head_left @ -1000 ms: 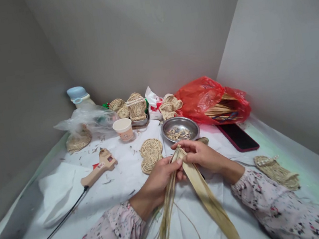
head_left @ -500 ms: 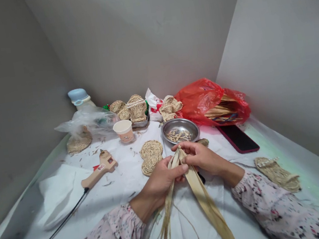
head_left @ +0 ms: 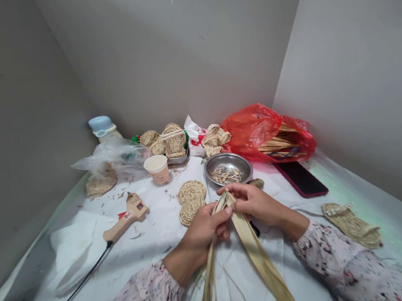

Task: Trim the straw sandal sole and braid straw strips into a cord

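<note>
Both my hands grip a bundle of dried, pale husk strips (head_left: 261, 258) over the middle of the table. My left hand (head_left: 204, 232) pinches the narrow, shredded strands near the top. Close beside it, my right hand (head_left: 258, 203) is closed on the knotted upper end and the wide flat strip. The loose ends hang down toward me in two parts. Just past my left hand lies a woven figure-eight sole (head_left: 191, 195). A metal bowl (head_left: 242, 166) with straw scraps stands beyond my right hand. Something dark below the right hand is mostly hidden.
To the left lies a glue gun (head_left: 129, 216) with a black cord. Behind are a paper cup (head_left: 158, 170), a clear plastic bag (head_left: 117, 154) and a red bag (head_left: 251, 129) of straw. A phone (head_left: 302, 180) and a small woven slipper (head_left: 353, 228) lie right.
The whole view has shifted slightly, so things sit a little lower. Both hands keep hold of the husk strips, and my left fingers have shifted slightly.
</note>
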A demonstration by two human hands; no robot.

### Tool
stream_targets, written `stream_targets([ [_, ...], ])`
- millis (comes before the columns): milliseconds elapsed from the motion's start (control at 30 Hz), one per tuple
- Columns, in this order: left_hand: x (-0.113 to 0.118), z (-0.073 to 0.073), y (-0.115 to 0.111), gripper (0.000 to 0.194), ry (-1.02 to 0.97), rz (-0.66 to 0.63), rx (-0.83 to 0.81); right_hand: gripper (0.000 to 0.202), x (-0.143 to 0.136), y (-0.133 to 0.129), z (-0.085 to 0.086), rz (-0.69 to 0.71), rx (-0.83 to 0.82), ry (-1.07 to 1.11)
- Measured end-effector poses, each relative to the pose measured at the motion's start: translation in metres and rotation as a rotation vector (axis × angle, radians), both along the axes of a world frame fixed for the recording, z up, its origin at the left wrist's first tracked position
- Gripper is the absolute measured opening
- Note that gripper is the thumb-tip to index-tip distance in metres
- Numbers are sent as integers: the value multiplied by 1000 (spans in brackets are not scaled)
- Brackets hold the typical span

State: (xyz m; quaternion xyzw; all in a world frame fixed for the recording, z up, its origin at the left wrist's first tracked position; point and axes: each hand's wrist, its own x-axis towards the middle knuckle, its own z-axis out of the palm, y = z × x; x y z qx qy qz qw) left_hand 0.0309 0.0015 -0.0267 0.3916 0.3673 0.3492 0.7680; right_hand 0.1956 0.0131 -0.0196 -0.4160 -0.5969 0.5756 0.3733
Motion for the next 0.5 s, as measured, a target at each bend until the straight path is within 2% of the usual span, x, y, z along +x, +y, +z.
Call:
stream_targets([
  [233,0,-5,2,30,-38,18,4,45,-2,-1,0,-10,-11,12],
  [500,0,-1,1,30,-23,7,20,42,-6,-1,-4,-26,-24,66],
])
